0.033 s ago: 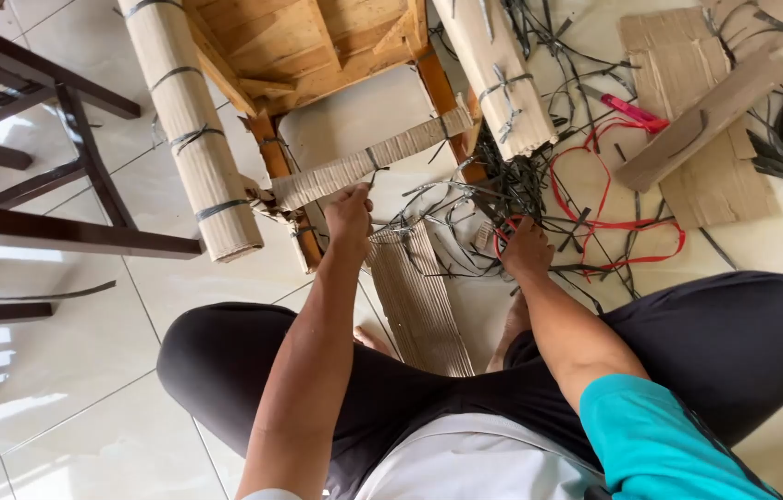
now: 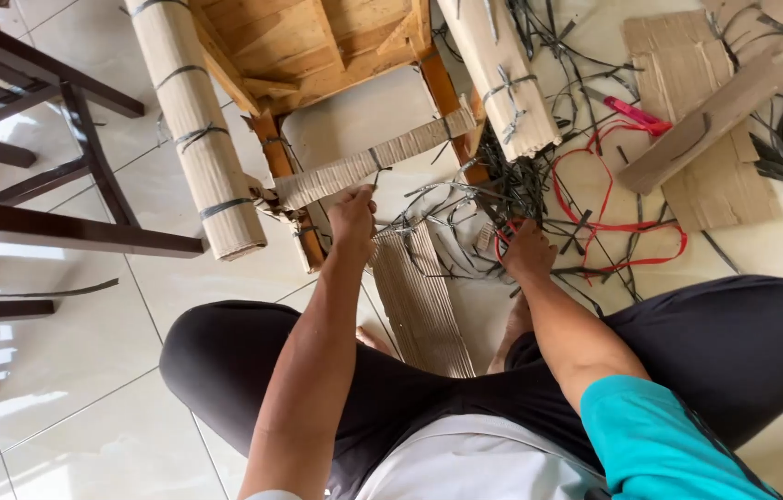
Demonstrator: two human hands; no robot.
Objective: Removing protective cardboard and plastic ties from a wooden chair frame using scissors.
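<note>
nothing really moved. left hand (image 2: 352,215) pinches cardboard strip (image 2: 368,164); right hand (image 2: 526,250) grips red-handled scissors (image 2: 503,236). keep strip taut while cutting.

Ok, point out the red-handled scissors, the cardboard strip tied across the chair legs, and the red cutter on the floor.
red-handled scissors (image 2: 505,236), head view, on the red handle loop by the right hand.
cardboard strip (image 2: 368,163), head view, on its middle between the chair legs.
red cutter (image 2: 634,113), head view, on its body.
</note>
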